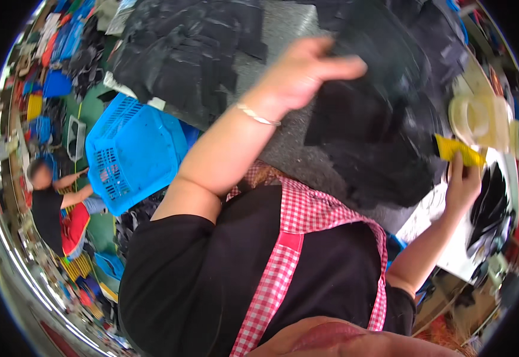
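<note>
My left hand (307,71) reaches over the table, its thumb lying on a thin black sheet (384,47). The fingers pass out of sight behind this sheet, which is blurred by motion. Below it spreads a heap of similar black pieces (384,160), soft and overlapping. At the right, my right hand (465,181) pinches a small flat yellow piece (459,151) between thumb and fingers. Just beyond that piece stand pale yellowish rolls (479,119), possibly tape.
Another pile of black pieces (182,50) covers the table's left part. Grey tabletop (283,140) shows between the piles. A blue plastic basket (137,154) is at my left. Farther left a person (54,202) in a dark top bends among crowded goods.
</note>
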{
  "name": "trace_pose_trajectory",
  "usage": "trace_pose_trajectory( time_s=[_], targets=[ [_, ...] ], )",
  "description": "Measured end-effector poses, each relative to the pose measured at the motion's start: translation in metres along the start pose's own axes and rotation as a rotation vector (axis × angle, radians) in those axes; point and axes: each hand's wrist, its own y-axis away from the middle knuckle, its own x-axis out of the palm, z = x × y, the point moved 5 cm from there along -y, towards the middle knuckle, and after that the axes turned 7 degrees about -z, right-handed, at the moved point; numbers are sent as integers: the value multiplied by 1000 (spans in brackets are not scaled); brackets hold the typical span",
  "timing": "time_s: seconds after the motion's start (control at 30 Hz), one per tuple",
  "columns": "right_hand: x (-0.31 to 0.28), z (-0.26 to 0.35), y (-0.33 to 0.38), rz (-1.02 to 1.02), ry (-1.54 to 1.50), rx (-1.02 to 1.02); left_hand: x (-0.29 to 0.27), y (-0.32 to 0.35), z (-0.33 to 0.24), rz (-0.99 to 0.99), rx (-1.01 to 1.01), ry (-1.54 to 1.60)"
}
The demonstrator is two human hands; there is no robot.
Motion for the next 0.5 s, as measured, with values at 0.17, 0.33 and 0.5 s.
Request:
trace_pose_trajectory(
  time_s=[0.17, 0.33, 0.5],
  targets=[
    [-1, -22, -6, -56, -381, 106, -218, -6, -120, -331, 144, 287],
    [-2, -49, -26, -78, -371, 124, -443, -84, -178, -929, 184, -14],
    [-21, -31, -55, -303, 146, 185, -366, -100, -220, -1265, 13, -1868]
  ],
)
